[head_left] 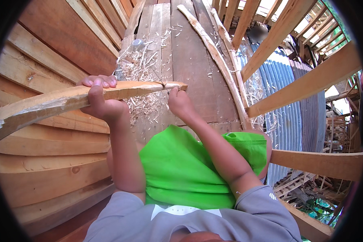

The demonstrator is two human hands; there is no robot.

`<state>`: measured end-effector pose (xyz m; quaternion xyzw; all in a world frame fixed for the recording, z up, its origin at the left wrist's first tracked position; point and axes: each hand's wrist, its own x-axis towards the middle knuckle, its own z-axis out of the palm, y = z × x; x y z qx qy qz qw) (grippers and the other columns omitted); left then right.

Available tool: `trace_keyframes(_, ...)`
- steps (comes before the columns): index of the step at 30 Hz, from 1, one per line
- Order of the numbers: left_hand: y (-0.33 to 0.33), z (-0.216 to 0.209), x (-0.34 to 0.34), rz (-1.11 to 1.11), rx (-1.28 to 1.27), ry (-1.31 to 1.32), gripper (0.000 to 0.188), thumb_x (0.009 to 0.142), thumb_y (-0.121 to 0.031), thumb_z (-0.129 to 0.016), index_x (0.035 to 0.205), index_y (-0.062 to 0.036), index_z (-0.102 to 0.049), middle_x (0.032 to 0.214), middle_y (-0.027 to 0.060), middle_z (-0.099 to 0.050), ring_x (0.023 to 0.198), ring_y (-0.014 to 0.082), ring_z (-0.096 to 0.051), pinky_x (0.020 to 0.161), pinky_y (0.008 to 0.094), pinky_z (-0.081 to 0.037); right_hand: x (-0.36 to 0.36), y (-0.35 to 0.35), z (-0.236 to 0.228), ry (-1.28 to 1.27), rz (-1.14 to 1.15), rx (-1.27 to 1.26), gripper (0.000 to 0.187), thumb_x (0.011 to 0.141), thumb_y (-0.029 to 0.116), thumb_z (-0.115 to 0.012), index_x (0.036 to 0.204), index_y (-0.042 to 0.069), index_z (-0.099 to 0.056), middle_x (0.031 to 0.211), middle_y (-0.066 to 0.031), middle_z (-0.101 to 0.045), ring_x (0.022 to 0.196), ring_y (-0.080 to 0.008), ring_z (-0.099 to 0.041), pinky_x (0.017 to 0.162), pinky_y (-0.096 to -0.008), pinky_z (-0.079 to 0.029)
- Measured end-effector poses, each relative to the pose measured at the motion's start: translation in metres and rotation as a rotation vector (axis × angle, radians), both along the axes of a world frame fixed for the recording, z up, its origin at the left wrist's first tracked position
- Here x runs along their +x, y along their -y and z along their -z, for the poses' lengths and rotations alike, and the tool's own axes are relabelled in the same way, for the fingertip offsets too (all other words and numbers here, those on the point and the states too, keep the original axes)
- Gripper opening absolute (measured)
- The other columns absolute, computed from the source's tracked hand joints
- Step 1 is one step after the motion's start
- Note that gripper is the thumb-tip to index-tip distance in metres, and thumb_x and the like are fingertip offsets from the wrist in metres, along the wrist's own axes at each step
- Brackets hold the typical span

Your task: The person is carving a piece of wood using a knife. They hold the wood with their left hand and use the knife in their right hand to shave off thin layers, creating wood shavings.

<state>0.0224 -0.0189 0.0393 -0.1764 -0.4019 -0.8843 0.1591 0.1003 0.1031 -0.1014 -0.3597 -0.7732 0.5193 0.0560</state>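
A long, curved, tan wooden pole [129, 89] lies across the front of the person, above a brown plank floor [187, 64]. Its narrow tip is by the right hand, and it runs off past the left hand. The left hand [105, 105] has its fingers wrapped around the pole. The right hand [180, 104] is curled closed beside the tip, and its fingers seem to pinch a thin, dark strand [163, 84] that goes around the wood there. Curly, pale wood shavings [149, 105] lie on the floor just past the hands. The step in hand looks like pulling the strand around the pole. I think the next move calls for a still left hand and a snug, careful right-hand pull
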Motion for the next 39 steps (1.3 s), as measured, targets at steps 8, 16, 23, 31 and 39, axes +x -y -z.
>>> trace_keyframes(8, -0.001, 0.003, 0.001, 0.03, 0.003, -0.016, 0.016, 0.072, -0.008, -0.055, 0.082, -0.013, -0.043, 0.063, 0.0012, -0.04, 0.054, 0.0139, -0.042, 0.057, 0.0318, -0.041, -0.007, -0.007, 0.016, -0.101, -0.032, 0.009, 0.056, 0.098, 0.034, -0.03, 0.086, -0.01, -0.064, 0.091, -0.0338, -0.064, 0.092, -0.0496, -0.062, 0.087, -0.0536, -0.046)
trace_keyframes(16, 0.003, 0.004, -0.004, -0.008, -0.014, -0.013, 0.016, 0.072, -0.008, -0.054, 0.083, -0.0128, -0.043, 0.063, 0.001, -0.04, 0.056, 0.0135, -0.043, 0.058, 0.0316, -0.041, 0.002, -0.008, 0.008, 0.035, -0.009, -0.025, 0.058, 0.098, 0.034, -0.028, 0.088, -0.01, -0.064, 0.092, -0.0348, -0.063, 0.095, -0.0476, -0.062, 0.091, -0.0532, -0.044)
trace_keyframes(23, -0.007, 0.001, 0.0, 0.065, 0.025, -0.02, 0.017, 0.072, -0.009, -0.055, 0.082, -0.0127, -0.043, 0.062, 0.001, -0.039, 0.054, 0.0138, -0.043, 0.058, 0.0311, -0.041, 0.0, -0.034, 0.052, -0.031, 0.068, -0.228, 0.062, 0.099, 0.035, -0.027, 0.078, -0.01, -0.063, 0.082, -0.0322, -0.064, 0.086, -0.0449, -0.064, 0.08, -0.0516, -0.047)
trace_keyframes(31, 0.005, 0.006, -0.004, 0.003, -0.001, -0.006, 0.015, 0.072, -0.01, -0.055, 0.083, -0.0123, -0.043, 0.062, 0.0011, -0.041, 0.054, 0.014, -0.043, 0.058, 0.0321, -0.041, -0.006, 0.013, -0.03, -0.147, -0.057, 0.021, 0.06, 0.099, 0.033, -0.027, 0.073, -0.01, -0.06, 0.074, -0.0324, -0.061, 0.078, -0.0464, -0.063, 0.076, -0.0526, -0.047)
trace_keyframes(39, -0.005, 0.0, -0.002, 0.039, 0.003, -0.019, 0.015, 0.072, -0.011, -0.054, 0.083, -0.0136, -0.044, 0.063, 0.0014, -0.041, 0.055, 0.0139, -0.043, 0.059, 0.0318, -0.041, -0.009, -0.023, 0.067, -0.043, 0.155, -0.078, 0.062, 0.1, 0.033, -0.028, 0.065, -0.012, -0.052, 0.061, -0.0309, -0.056, 0.064, -0.0475, -0.059, 0.068, -0.0513, -0.046)
